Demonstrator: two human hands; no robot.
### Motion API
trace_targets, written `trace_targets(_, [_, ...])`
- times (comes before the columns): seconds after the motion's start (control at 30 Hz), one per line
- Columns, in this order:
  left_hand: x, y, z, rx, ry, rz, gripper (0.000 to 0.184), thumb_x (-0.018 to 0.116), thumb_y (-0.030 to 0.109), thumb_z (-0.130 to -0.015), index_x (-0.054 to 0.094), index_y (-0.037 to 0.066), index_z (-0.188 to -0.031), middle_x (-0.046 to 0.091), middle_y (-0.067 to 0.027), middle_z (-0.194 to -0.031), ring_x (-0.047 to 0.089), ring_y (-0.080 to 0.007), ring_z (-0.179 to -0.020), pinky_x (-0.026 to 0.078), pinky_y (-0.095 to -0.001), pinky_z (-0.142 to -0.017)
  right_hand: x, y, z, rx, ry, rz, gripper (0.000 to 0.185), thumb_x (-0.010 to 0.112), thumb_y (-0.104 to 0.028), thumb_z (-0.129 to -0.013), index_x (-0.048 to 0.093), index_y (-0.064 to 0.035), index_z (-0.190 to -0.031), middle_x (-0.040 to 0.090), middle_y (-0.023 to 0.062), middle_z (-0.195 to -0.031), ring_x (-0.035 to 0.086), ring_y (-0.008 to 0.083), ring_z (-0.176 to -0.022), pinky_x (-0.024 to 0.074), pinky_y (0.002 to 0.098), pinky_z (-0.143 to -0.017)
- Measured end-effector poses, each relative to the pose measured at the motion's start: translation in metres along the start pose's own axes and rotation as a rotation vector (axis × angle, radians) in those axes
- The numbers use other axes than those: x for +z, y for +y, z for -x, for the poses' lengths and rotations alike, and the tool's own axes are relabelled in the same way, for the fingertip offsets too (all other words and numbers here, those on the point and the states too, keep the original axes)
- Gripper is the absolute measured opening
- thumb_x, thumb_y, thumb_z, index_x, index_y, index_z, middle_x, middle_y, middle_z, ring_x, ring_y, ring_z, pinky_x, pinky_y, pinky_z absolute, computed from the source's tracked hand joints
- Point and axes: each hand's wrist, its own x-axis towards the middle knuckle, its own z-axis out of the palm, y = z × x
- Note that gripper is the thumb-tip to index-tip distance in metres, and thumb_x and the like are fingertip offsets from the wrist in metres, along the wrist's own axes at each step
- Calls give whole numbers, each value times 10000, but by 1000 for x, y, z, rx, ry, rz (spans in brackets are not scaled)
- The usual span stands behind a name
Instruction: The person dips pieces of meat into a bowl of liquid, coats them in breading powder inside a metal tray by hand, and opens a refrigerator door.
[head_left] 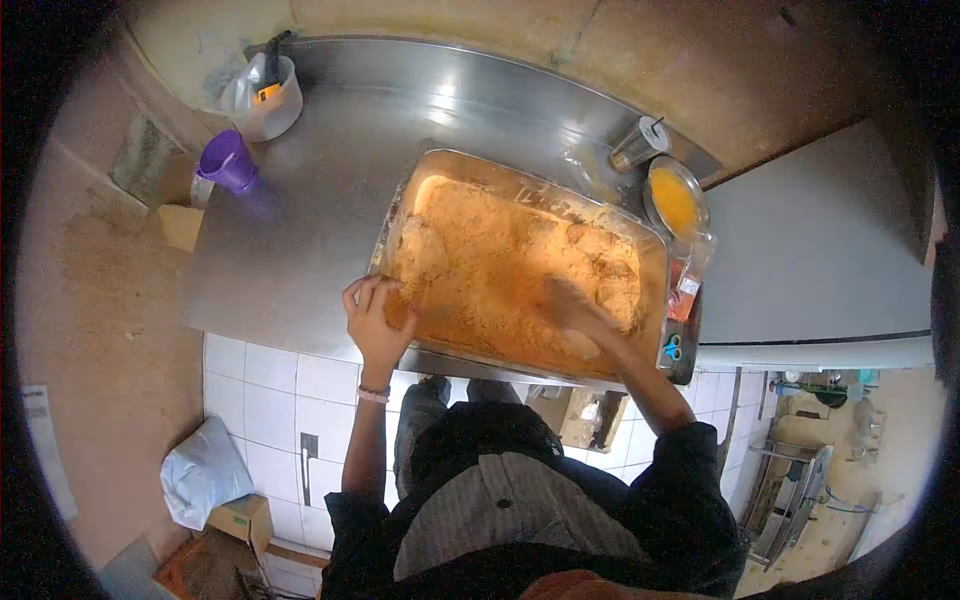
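Observation:
A large rectangular tray (pixel 655 300) of orange-brown powder (pixel 490 240) lies on the steel counter, with coated lumps (pixel 618 285) at its right side and another at its left. My left hand (pixel 378 318) is at the tray's front left edge, fingers apart and curved over the rim, holding nothing. Over the powder right of the middle is my right hand (pixel 570 305), smeared by motion, so its fingers and anything in them cannot be made out.
Right of the tray are a bowl of yellow contents (pixel 672 200), a clear container (pixel 640 145), a red packet (pixel 684 297) and blue scissors (pixel 673 348). A purple cup (pixel 228 162) and white tub (pixel 275 105) stand at the counter's left (pixel 300 250).

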Motion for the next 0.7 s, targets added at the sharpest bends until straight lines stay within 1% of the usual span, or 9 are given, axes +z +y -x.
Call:
trace_targets(0.13, [-2,4,-2,8,-3,-1,269,710,189,-663,628,145,-915,606,-51,-1040,475,-317,-1071,436,-419,-887,6,-56,9,-598,252,-488,548,543,-408,-928,456,-48,-1332,419,195,-1383,373,323,-1292,281,448,-1090])
trace_targets(0.2, [-1,2,-2,16,-7,-3,283,706,190,-662,626,148,-930,603,-51,-1042,469,-317,-1073,433,-421,-886,-3,-82,14,-331,10,-518,558,521,-421,-941,443,-41,-1342,413,195,-1395,341,322,-1323,261,439,-1103])
trace_targets(0.33, [-1,2,-2,2,-13,14,291,699,192,-661,622,141,-936,593,-63,-1046,463,-321,-1077,422,-424,-896,42,-24,-23,-303,191,-472,563,521,-428,-942,446,-32,-1335,438,186,-1370,355,307,-1316,275,425,-1097])
trace_targets(0.43, [-6,11,-2,35,-22,-35,356,711,219,-658,612,135,-989,574,-83,-1061,461,-321,-1070,414,-420,-895,49,34,-42,-200,157,-343,470,490,-293,-986,401,-107,-1408,404,127,-1398,377,331,-1285,281,422,-1103])
trace_targets(0.5, [-5,39,2,174,-14,-207,434,739,293,-687,591,97,-1046,554,-110,-1054,464,-331,-1060,408,-438,-887,50,36,-38,-227,293,-503,507,506,-355,-961,430,-41,-1353,465,154,-1349,413,304,-1259,322,415,-1066])
trace_targets(0.53, [3,56,11,144,-162,-15,511,757,341,-687,570,101,-1097,546,-127,-1096,470,-337,-1076,389,-448,-920,54,34,-37,-233,337,-557,527,512,-376,-953,440,-19,-1334,485,163,-1332,425,295,-1251,336,413,-1053])
trace_targets(0.57, [14,76,20,113,-312,177,587,774,389,-687,549,104,-1148,538,-144,-1137,477,-343,-1091,370,-459,-952,64,16,-40,-262,714,-791,493,510,-349,-956,455,-10,-1310,527,151,-1277,464,298,-1197,348,415,-1042])
trace_targets(0.63, [41,114,31,102,-462,359,542,743,409,-744,557,96,-1147,578,-155,-1065,547,-343,-1012,434,-443,-866,69,5,-30,-285,1111,-1015,461,507,-323,-958,470,-1,-1286,569,139,-1222,503,302,-1143,361,418,-1030])
trace_targets(0.7, [64,134,31,-1,-655,333,466,717,375,-777,579,90,-1118,601,-148,-1017,581,-333,-951,461,-427,-809,52,-5,2,-253,1174,-375,410,520,-294,-953,499,-4,-1244,606,115,-1130,544,277,-1064,409,400,-987])
